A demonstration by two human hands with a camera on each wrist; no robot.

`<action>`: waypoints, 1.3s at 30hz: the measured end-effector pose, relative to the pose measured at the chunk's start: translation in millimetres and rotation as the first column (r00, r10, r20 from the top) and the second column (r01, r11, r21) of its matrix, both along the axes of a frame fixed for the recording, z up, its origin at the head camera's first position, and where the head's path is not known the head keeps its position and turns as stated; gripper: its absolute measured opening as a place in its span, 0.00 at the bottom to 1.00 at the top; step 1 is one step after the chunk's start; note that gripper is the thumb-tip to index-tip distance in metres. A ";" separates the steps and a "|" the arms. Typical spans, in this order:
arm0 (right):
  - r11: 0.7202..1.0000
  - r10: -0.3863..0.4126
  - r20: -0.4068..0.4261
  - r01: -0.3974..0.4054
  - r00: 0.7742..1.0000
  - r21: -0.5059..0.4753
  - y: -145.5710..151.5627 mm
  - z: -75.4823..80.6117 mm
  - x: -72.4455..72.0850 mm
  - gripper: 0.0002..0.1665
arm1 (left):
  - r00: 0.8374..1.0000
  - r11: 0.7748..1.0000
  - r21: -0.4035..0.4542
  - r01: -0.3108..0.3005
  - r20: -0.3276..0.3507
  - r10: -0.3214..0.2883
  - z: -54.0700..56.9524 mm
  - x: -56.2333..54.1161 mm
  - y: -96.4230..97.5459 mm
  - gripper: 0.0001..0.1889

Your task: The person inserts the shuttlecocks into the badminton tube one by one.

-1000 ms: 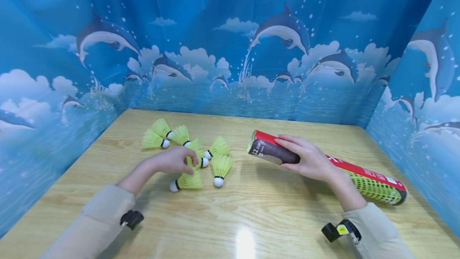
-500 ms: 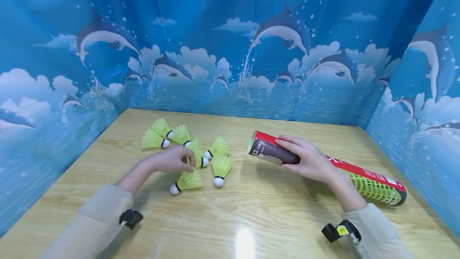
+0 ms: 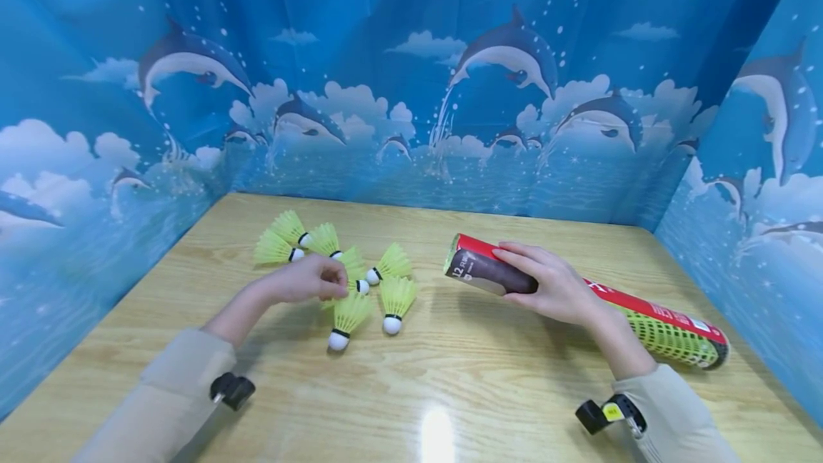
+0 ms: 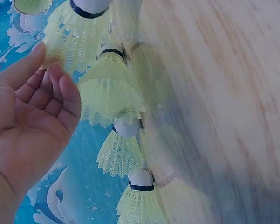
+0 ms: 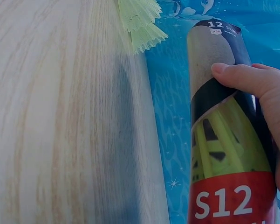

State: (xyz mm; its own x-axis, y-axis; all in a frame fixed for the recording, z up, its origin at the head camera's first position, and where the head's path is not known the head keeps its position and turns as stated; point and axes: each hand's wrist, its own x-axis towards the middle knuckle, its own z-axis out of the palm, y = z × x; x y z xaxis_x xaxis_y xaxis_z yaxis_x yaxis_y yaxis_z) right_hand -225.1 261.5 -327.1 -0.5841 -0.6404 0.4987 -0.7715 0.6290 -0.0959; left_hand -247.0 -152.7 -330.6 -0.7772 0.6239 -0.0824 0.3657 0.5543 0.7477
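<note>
My left hand (image 3: 305, 281) pinches a yellow shuttlecock (image 3: 350, 314) by the edge of its skirt, between thumb and fingers. Its white cork points toward the near side of the table. In the left wrist view, the pinched shuttlecock (image 4: 77, 37) is at the top, beside the fingertips. With my right hand (image 3: 546, 281) I grip a long red and black shuttlecock tube (image 3: 669, 327), marked S12, near its left end. That end is raised and faces the shuttlecocks, while the far end slants down to the right. The right wrist view shows the thumb across the tube (image 5: 223, 186).
Several other yellow shuttlecocks lie behind and beside my left hand, among them one shuttlecock (image 3: 396, 299) to the right and another shuttlecock (image 3: 276, 249) farther back. Beyond the wooden table (image 3: 489, 377) hangs a blue dolphin-print curtain (image 3: 398, 56), which also encloses both sides.
The near shuttlecock has swung round from cork-left to cork toward the near side, in my left fingers. My right hand and the tube stay in place.
</note>
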 end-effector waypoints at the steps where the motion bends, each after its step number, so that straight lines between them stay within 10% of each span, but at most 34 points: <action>1: 1.000 0.000 0.001 0.000 1.000 0.000 -0.1 0.0 0.1 0.46 | 1.000 1.000 0.018 -0.012 0.013 0.012 0.3 0.2 -0.1 0.06; 39: 1.000 -0.006 0.017 0.006 1.000 0.000 -1.2 1.6 1.9 0.46 | 0.958 0.940 0.216 -0.265 -0.054 0.283 9.6 1.2 19.0 0.06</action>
State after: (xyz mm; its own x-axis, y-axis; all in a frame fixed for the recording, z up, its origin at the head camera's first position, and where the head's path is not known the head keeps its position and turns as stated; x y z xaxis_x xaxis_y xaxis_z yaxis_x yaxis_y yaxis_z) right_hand -223.2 260.3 -325.5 -0.5963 -0.6366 0.4891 -0.7659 0.6336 -0.1090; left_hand -245.8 -133.7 -321.0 -0.9189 0.3826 0.0962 0.2867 0.4803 0.8289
